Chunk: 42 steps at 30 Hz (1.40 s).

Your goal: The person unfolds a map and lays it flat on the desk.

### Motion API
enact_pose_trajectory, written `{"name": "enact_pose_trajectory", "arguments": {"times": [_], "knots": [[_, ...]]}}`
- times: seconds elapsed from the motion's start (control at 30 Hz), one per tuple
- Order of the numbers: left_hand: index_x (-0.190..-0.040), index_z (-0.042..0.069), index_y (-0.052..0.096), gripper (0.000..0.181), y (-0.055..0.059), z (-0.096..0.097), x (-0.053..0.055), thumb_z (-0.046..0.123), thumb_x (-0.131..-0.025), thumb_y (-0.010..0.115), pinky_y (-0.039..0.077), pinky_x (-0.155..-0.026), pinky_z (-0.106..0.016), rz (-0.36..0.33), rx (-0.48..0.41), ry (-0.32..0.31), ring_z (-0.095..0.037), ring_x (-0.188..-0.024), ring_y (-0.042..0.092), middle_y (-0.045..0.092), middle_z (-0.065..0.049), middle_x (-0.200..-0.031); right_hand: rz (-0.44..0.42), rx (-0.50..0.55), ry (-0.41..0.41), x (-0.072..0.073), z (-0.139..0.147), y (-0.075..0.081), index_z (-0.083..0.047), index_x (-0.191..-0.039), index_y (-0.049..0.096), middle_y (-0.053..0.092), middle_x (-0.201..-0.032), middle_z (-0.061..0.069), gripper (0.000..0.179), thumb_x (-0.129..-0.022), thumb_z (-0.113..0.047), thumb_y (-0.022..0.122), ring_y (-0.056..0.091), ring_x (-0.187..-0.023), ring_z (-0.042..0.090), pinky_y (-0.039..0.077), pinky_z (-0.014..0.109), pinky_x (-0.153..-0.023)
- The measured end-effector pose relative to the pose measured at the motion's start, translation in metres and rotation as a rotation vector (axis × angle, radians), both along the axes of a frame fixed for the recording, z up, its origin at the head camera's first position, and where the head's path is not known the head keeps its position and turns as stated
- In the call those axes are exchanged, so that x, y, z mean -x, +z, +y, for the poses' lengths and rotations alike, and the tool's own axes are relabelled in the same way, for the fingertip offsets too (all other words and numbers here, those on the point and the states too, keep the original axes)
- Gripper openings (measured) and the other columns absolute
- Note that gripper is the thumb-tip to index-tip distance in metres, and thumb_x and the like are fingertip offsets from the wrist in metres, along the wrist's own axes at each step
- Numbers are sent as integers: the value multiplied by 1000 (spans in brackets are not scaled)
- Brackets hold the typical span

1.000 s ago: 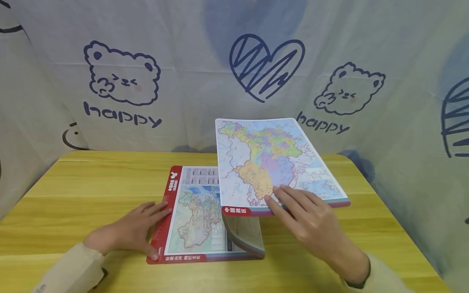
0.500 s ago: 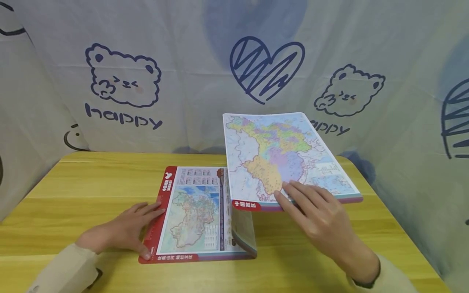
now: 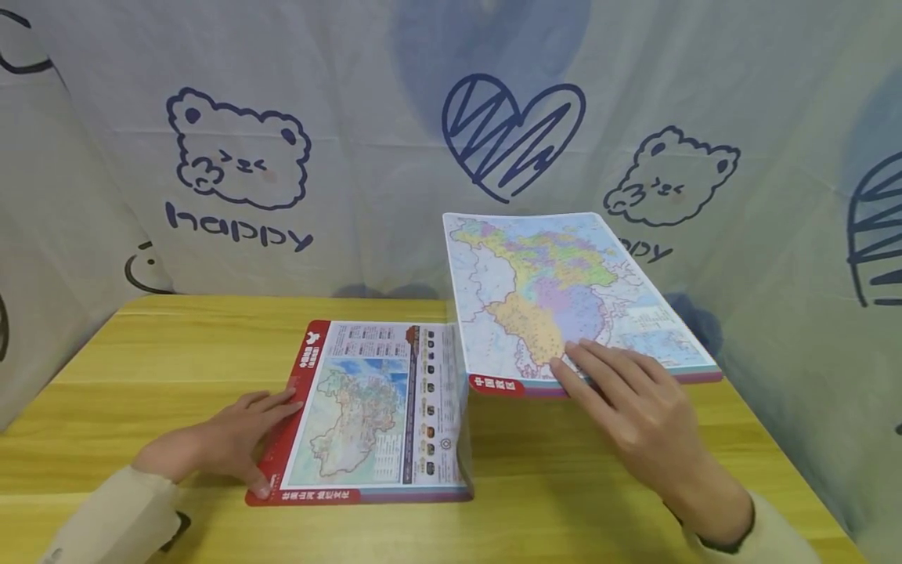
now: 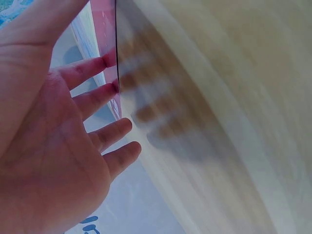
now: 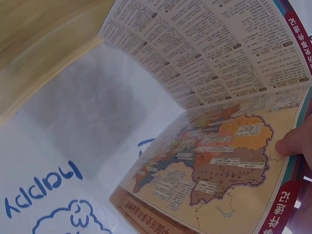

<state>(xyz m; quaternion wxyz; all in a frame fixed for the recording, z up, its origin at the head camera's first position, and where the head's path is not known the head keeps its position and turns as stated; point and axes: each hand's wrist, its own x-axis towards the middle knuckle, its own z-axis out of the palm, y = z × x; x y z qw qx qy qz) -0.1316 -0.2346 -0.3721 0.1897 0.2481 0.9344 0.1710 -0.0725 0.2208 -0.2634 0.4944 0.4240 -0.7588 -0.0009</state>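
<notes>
A glossy folding map (image 3: 359,419) with a red left border lies partly on the table. Its raised upper panel (image 3: 539,298), printed with a coloured map, tilts up on the right and joins the lower part at a bent fold. My right hand (image 3: 641,423) pinches that panel by its near edge, fingers on top; the right wrist view shows the thumb (image 5: 295,145) against the other face, which carries another map and dense text. At the red border, my left hand (image 3: 214,442) rests with spread, fairly straight fingers; in the left wrist view the fingertips (image 4: 119,127) lie along the edge.
The wood-grain table (image 3: 141,368) extends to both sides of the map. Behind it hangs a pale cloth (image 3: 380,188) with bear, heart and "happy" drawings, close to the table's back edge.
The raised panel has moved right and slightly up with my right hand. The lower part has slid left with my left hand, and more of its printed right side shows.
</notes>
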Motion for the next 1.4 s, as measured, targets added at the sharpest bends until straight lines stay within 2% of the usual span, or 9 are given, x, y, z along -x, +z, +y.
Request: {"name": "enact_pose_trajectory", "arguments": {"times": [0.3, 0.73, 1.0, 1.4], "knots": [[-144, -3, 37, 114, 0, -7, 2, 41, -55, 92, 33, -95, -70, -31, 15, 39, -56, -129, 19, 24, -26, -152, -43, -6, -45, -3, 15, 4, 1, -110, 70, 69, -104, 20, 33, -104, -11, 40, 67, -88, 39, 54, 52, -67], [-145, -3, 36, 116, -1, -17, 4, 43, -53, 91, 32, -94, -72, -40, 15, 53, -58, -128, 17, 22, -28, -151, -22, 11, -51, -2, 23, 5, 2, -109, 70, 69, -103, 22, 31, -104, -9, 42, 66, -86, 41, 52, 54, -64], [-144, -4, 37, 116, -2, -27, 5, 42, -52, 91, 34, -94, -71, -41, 43, 76, -57, -127, 18, 24, -28, -150, -31, 29, -71, -5, 31, 4, 2, -109, 70, 69, -103, 23, 32, -104, -12, 41, 66, -85, 42, 51, 55, -64], [-144, -4, 36, 115, -1, -41, 6, 40, -54, 91, 39, -91, -69, -67, 28, 98, -58, -125, 18, 23, -29, -149, -51, 47, -95, -9, 48, 1, 2, -110, 70, 69, -103, 23, 35, -105, -15, 40, 65, -85, 43, 50, 55, -66]]}}
